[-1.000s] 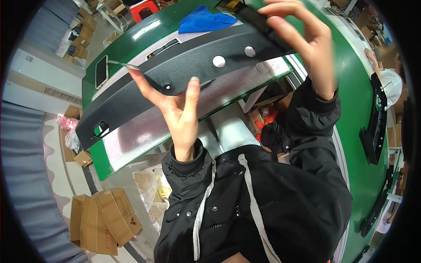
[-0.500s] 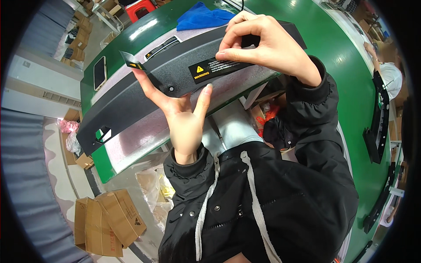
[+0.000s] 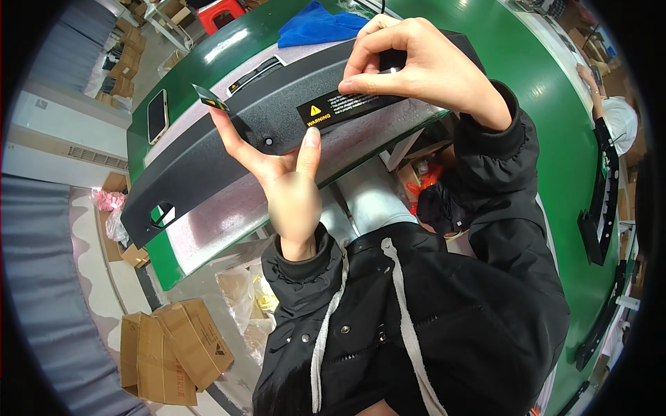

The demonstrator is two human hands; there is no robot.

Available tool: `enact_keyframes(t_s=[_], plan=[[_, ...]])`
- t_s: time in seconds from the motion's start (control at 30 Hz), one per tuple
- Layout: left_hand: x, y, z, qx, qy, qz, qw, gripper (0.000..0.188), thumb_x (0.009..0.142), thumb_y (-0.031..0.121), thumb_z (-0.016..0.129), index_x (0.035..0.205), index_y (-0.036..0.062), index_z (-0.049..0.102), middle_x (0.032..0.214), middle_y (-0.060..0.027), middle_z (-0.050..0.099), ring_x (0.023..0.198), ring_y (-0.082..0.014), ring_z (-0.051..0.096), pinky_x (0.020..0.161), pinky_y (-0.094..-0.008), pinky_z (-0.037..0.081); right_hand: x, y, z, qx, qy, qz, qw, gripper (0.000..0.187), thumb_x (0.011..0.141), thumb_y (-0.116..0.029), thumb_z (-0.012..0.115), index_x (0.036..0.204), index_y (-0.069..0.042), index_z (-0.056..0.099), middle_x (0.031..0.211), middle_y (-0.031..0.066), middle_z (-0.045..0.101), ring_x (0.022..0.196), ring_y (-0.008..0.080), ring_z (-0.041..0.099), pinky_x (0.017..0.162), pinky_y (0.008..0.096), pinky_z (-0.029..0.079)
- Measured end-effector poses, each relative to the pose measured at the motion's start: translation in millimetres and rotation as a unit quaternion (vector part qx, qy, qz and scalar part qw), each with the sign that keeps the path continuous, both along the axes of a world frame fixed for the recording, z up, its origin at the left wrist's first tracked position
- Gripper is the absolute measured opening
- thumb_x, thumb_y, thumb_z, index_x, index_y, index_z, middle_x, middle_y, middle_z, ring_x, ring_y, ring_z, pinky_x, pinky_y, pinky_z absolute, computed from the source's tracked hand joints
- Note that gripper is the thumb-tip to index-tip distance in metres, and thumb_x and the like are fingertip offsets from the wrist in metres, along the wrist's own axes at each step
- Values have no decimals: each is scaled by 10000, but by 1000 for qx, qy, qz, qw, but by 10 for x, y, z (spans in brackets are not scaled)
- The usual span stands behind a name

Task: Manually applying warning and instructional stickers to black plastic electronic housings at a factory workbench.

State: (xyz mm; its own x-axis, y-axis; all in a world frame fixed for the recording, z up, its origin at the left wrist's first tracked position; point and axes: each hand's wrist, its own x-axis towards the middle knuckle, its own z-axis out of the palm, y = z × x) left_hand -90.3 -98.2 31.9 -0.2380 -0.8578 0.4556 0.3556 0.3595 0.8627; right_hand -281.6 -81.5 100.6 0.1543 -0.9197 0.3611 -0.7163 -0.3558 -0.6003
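Observation:
A long, curved black plastic panel (image 3: 187,158) lies across a padded pale work surface. Along its near side is a black label (image 3: 333,111) with a yellow triangle and pale print. My right hand (image 3: 416,66) pinches the right part of this label between thumb and fingers. My left hand (image 3: 295,187) has its index finger and thumb spread wide, the thumb tip touching the label's lower left corner. A small, partly clear label piece (image 3: 209,99) sticks up at my left index fingertip. The other left fingers are mostly hidden.
Behind the panel lie another label in a white frame (image 3: 255,75) and a blue cloth (image 3: 322,26). A phone (image 3: 158,116) rests at left on the green table (image 3: 534,104). Cardboard boxes (image 3: 163,350) stand on the floor. At far right another person's arm (image 3: 592,90) shows near more black panels (image 3: 598,208).
My left thumb has moved up and left onto the label's lower left corner. My right hand keeps its pinch, shifted slightly.

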Motion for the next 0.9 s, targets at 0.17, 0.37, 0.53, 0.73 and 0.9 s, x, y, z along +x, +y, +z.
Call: enact_keyframes(t_s=[0.17, 0.37, 0.53, 0.73, 0.9], plan=[[-45, 13, 5, 9, 2, 19, 1000, 889, 812, -81, 546, 1440, 135, -44, 1481, -101, -18, 1293, -185, 212, 994, -335, 331, 24, 21, 33, -10, -10, 7, 1000, 188, 735, -194, 738, 779, -23, 673, 730, 22, 566, 653, 88, 515, 610, 227, 424], [-89, 5, -5, -13, 14, 34, 999, 870, 814, -82, 542, 1440, 127, -24, 1479, -111, -9, 1297, -196, 205, 1002, -342, 321, 35, 38, 55, -17, -8, 14, 1000, 185, 738, -191, 735, 785, -23, 675, 730, 21, 566, 658, 88, 513, 614, 224, 425], [-105, 6, -17, -30, 26, 41, 998, 854, 811, -80, 545, 1438, 106, -4, 1472, -132, 20, 1295, -202, 208, 1018, -347, 299, -18, 14, 35, -40, 2, 40, 998, 175, 737, -180, 732, 781, -22, 673, 751, 29, 588, 670, 96, 519, 632, 227, 427], [-119, 17, -29, -24, 39, 49, 998, 842, 807, -74, 550, 1438, 94, 19, 1464, -144, 51, 1291, -209, 220, 1030, -346, 276, -42, 155, 153, 0, -35, 38, 999, 190, 759, -161, 707, 894, -32, 670, 828, 36, 623, 728, 149, 544, 711, 260, 440], [-123, -1, -38, -14, 47, 49, 998, 840, 803, -74, 552, 1439, 93, 28, 1459, -143, 71, 1287, -209, 228, 1031, -343, 271, -109, 283, 339, 94, -144, -23, 985, 135, 718, -87, 734, 787, 6, 664, 759, 53, 635, 696, 101, 577, 603, 196, 435]])
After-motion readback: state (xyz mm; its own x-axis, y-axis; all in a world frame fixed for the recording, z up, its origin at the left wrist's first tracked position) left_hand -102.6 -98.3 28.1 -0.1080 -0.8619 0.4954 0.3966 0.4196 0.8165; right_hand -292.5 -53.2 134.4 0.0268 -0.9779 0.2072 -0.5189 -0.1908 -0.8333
